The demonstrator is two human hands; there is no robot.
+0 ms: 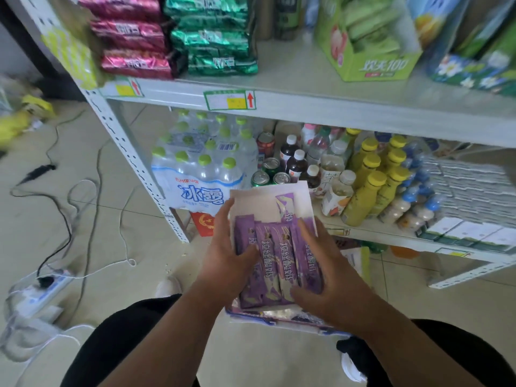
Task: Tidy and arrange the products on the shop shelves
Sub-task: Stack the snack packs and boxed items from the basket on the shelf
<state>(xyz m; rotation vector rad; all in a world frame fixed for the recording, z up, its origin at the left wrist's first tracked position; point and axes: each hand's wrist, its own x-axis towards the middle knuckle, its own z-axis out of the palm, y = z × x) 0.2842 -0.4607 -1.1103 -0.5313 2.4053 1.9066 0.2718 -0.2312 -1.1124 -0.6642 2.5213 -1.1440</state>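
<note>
While squaring purple snack packets inside white display box, left hand and right hand apart, fingers straight, pressing packet row from both sides; box held off lower shelf edge, likely for aligning before shelving.

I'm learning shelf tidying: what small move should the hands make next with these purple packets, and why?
Probably square the purple packets flat in the white box: the left hand and right hand flank them, and one stray packet lies apart above.
</note>
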